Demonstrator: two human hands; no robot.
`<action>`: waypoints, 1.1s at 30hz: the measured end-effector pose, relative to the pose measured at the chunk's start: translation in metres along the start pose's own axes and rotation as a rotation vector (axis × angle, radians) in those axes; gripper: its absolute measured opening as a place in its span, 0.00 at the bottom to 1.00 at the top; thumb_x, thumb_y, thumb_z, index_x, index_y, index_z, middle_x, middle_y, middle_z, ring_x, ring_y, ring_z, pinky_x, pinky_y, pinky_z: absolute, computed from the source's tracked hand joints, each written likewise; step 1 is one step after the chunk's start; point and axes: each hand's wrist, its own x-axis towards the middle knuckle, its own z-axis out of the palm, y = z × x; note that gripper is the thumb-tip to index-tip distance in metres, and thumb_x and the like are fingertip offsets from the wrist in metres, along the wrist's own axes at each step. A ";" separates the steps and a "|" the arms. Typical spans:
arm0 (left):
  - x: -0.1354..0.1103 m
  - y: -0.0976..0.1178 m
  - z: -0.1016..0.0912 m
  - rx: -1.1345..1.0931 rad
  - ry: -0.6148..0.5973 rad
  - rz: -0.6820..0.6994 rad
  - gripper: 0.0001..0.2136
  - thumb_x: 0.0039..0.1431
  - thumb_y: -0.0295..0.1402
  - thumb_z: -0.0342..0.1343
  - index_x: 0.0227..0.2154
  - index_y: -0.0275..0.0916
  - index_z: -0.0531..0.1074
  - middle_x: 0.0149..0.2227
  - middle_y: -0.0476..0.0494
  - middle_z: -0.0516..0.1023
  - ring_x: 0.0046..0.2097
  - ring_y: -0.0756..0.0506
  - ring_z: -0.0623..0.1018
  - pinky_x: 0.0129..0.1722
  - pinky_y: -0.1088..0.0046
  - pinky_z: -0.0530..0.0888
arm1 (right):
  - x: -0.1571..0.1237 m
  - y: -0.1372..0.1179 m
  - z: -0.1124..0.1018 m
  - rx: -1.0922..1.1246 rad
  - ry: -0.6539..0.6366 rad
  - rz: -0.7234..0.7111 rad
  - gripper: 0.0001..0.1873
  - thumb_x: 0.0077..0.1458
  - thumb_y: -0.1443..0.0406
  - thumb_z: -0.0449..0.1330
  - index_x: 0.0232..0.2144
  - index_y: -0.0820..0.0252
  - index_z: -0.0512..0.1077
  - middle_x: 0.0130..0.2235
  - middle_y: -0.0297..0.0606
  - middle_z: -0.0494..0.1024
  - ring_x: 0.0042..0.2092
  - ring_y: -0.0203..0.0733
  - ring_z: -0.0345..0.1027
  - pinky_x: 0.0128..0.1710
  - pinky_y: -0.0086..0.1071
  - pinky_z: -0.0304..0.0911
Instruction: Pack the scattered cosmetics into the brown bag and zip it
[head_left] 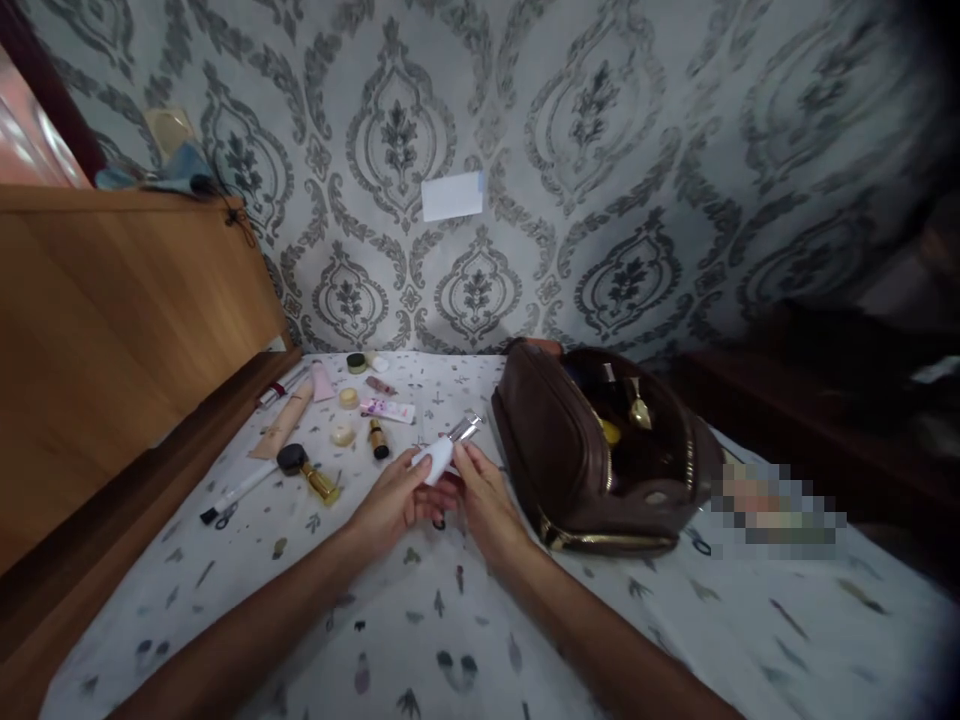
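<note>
Between both hands is a small white bottle with a shiny silver top (436, 462), tilted toward the upper right. My left hand (397, 498) is closed around its white body, thumb on top. With thumb and fingers, my right hand (484, 490) grips it near the silver part. Just right of my hands stands a brown bag (544, 450) with its zipped top open. Inside it I can see a gold-coloured item (640, 412) and something yellow (610, 432). Close by on the left lie a black and gold bottle (378, 438) and a white and pink tube (388, 410).
Further left on the patterned sheet (300, 620) are a gold bottle (320, 484), a round black-topped item (292, 458), a brush (238, 492), a beige tube (283, 420), a pink tube (321, 380) and small jars (343, 434). A wooden board (127, 330) borders the left side; a patterned wall stands behind.
</note>
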 end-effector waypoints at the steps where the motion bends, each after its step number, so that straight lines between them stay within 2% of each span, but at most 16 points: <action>1: -0.001 -0.006 0.000 0.003 -0.020 -0.018 0.17 0.57 0.44 0.63 0.41 0.37 0.68 0.31 0.40 0.82 0.30 0.45 0.83 0.25 0.76 0.75 | -0.002 0.001 -0.003 0.031 0.015 0.034 0.21 0.50 0.48 0.65 0.36 0.57 0.72 0.36 0.34 0.78 0.36 0.38 0.71 0.35 0.29 0.65; 4: -0.003 -0.020 -0.003 -0.024 -0.043 -0.085 0.18 0.61 0.47 0.56 0.41 0.35 0.69 0.31 0.37 0.83 0.32 0.44 0.83 0.26 0.75 0.75 | -0.004 0.005 -0.011 0.110 0.031 0.126 0.21 0.47 0.48 0.67 0.34 0.57 0.72 0.35 0.34 0.79 0.35 0.37 0.71 0.34 0.28 0.66; 7: -0.004 -0.024 -0.009 -0.053 -0.054 -0.108 0.16 0.64 0.45 0.54 0.41 0.34 0.69 0.33 0.36 0.83 0.34 0.43 0.83 0.28 0.74 0.75 | -0.002 0.008 -0.016 0.175 -0.004 0.172 0.23 0.42 0.49 0.71 0.33 0.56 0.72 0.37 0.35 0.81 0.37 0.38 0.73 0.34 0.29 0.68; 10: -0.005 -0.022 -0.011 -0.070 -0.083 -0.095 0.13 0.63 0.42 0.56 0.41 0.36 0.69 0.34 0.36 0.83 0.35 0.43 0.83 0.29 0.74 0.75 | 0.002 0.009 -0.019 0.218 -0.033 0.203 0.24 0.39 0.49 0.73 0.34 0.56 0.73 0.37 0.35 0.82 0.36 0.38 0.74 0.34 0.29 0.69; 13: -0.008 -0.020 -0.009 -0.066 -0.090 -0.079 0.14 0.61 0.41 0.60 0.43 0.36 0.68 0.35 0.37 0.83 0.37 0.43 0.83 0.29 0.75 0.76 | 0.005 0.011 -0.022 0.226 -0.064 0.214 0.25 0.41 0.49 0.72 0.36 0.57 0.75 0.37 0.37 0.82 0.36 0.39 0.74 0.33 0.29 0.69; 18: -0.010 -0.018 -0.005 -0.069 -0.028 -0.059 0.18 0.56 0.38 0.65 0.46 0.37 0.68 0.37 0.40 0.82 0.38 0.45 0.82 0.30 0.77 0.76 | 0.005 0.012 -0.025 0.245 -0.108 0.235 0.31 0.40 0.48 0.73 0.43 0.58 0.76 0.37 0.39 0.82 0.33 0.39 0.73 0.24 0.26 0.64; 23: -0.010 -0.018 -0.001 -0.044 0.054 -0.032 0.23 0.47 0.39 0.71 0.44 0.37 0.70 0.37 0.45 0.79 0.35 0.47 0.81 0.27 0.78 0.76 | 0.005 0.015 -0.024 0.218 -0.109 0.192 0.29 0.40 0.47 0.72 0.41 0.59 0.77 0.37 0.39 0.82 0.37 0.41 0.73 0.31 0.29 0.66; 26: -0.011 -0.018 0.002 0.039 0.100 0.013 0.26 0.42 0.41 0.72 0.42 0.37 0.69 0.35 0.48 0.76 0.33 0.49 0.80 0.25 0.79 0.74 | 0.006 0.017 -0.024 0.197 -0.099 0.185 0.30 0.41 0.47 0.71 0.42 0.59 0.77 0.37 0.39 0.81 0.38 0.42 0.73 0.35 0.32 0.66; 29: -0.013 -0.021 0.004 0.199 0.146 0.097 0.24 0.43 0.42 0.70 0.39 0.38 0.68 0.34 0.50 0.74 0.31 0.51 0.77 0.23 0.80 0.71 | 0.006 0.018 -0.024 0.185 -0.106 0.184 0.32 0.41 0.45 0.71 0.42 0.61 0.76 0.37 0.41 0.81 0.38 0.43 0.73 0.35 0.33 0.65; 31: -0.016 -0.023 0.005 0.360 0.187 0.138 0.20 0.46 0.40 0.68 0.38 0.39 0.66 0.32 0.52 0.73 0.28 0.52 0.74 0.22 0.80 0.68 | 0.004 0.018 -0.023 0.179 -0.119 0.188 0.33 0.41 0.45 0.70 0.42 0.62 0.76 0.36 0.41 0.80 0.38 0.43 0.72 0.37 0.34 0.64; 33: -0.019 -0.025 0.006 0.520 0.227 0.212 0.18 0.47 0.35 0.66 0.37 0.40 0.65 0.33 0.52 0.73 0.31 0.51 0.73 0.27 0.78 0.69 | 0.003 0.018 -0.022 0.169 -0.138 0.210 0.34 0.41 0.44 0.70 0.43 0.62 0.75 0.34 0.39 0.79 0.37 0.43 0.72 0.39 0.35 0.64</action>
